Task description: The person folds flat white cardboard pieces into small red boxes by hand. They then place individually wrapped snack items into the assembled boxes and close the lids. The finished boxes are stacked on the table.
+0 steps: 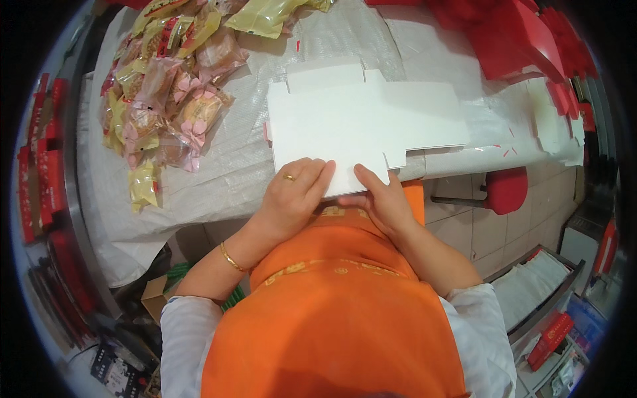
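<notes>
A white unfolded cardboard box blank [332, 119] lies at the table's front edge, its plain side up and its flaps spread out. At its near left edge, my left hand [298, 192] is closed on the card, with its fingers together on top and its thumb out of sight. My right hand [383, 202] pinches the near edge to the right, thumb on top and fingers underneath. A sliver of red shows under the blank's left side.
Wrapped pastries [159, 93] in clear, pink and yellow packets are heaped at the far left. Red boxes [511, 40] stand at the far right, near more white card [551, 119]. A red stool [507, 191] is beyond the table's right front edge. White woven sheeting [225, 186] covers the table.
</notes>
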Demonstrator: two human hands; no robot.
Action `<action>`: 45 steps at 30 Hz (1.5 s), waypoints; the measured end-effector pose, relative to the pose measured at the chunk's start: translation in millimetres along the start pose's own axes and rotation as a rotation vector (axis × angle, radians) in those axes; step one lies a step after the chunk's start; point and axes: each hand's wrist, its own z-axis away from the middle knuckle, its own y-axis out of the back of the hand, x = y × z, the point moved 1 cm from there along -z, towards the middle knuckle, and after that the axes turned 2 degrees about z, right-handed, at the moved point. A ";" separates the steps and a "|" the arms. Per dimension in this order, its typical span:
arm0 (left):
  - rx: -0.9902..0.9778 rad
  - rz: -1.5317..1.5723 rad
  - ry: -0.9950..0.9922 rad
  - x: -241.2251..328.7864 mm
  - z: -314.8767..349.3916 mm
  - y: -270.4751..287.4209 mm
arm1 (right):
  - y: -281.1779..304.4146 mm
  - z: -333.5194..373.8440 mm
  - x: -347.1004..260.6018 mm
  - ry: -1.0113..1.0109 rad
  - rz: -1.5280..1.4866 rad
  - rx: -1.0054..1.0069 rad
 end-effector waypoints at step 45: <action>0.086 0.016 0.156 -21.9 -3.4 10.4 | -4.4 -19.2 -47.2 1.218 1.725 -0.255</action>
